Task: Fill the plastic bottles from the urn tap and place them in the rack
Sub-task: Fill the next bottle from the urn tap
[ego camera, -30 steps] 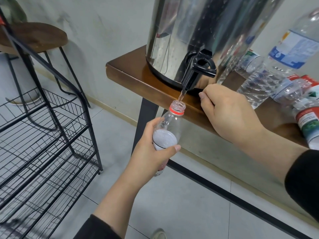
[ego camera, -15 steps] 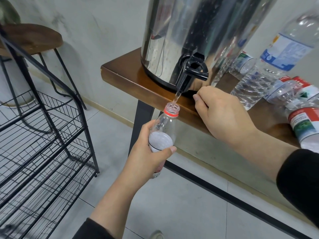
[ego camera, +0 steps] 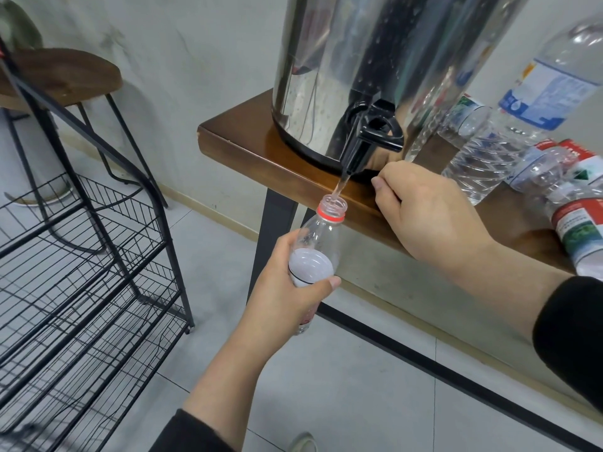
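Black sleeves (ego camera: 574,334), bare forearms

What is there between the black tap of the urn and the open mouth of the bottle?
Only a thin stream of water, running from the tap into the mouth of the bottle that the left hand holds below it. The head view shows this.

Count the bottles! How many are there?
5 visible. One bottle in the left hand under the tap. Four on the table right of the urn: a big blue-label bottle, a small bottle behind it, two red-label bottles nearer. Others may be hidden.
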`<action>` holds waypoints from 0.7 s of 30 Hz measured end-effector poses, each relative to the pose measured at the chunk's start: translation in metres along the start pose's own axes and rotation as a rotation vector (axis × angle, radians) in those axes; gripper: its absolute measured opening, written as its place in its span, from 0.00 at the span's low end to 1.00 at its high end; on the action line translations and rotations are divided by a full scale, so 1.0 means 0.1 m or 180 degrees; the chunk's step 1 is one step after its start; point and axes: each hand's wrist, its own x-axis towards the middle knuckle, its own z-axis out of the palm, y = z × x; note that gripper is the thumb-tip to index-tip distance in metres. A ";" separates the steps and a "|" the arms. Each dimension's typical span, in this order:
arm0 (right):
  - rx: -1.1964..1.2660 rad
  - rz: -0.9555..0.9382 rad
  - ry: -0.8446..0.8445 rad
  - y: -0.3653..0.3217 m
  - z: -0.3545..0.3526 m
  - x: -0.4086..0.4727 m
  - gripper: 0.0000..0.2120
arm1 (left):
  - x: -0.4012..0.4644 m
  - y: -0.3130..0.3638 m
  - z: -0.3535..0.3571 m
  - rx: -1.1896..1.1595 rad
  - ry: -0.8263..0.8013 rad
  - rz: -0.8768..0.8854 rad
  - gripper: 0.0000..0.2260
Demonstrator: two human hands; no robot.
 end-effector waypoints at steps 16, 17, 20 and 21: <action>-0.0032 0.0026 -0.0040 -0.02 -0.02 0.00 0.14 | 0.00 0.02 -0.01 -0.0123 -0.0045 -0.0064 0.32; -0.0044 0.0021 -0.0024 -0.02 -0.01 0.00 0.14 | 0.00 0.01 -0.01 -0.0133 -0.0043 -0.0067 0.32; -0.0065 -0.0002 0.0021 -0.01 0.01 0.01 0.14 | 0.01 0.00 -0.01 -0.0152 -0.0018 -0.0055 0.32; -0.0070 -0.0011 0.0029 -0.01 0.01 0.01 0.14 | 0.01 0.00 -0.01 -0.0148 -0.0010 -0.0054 0.33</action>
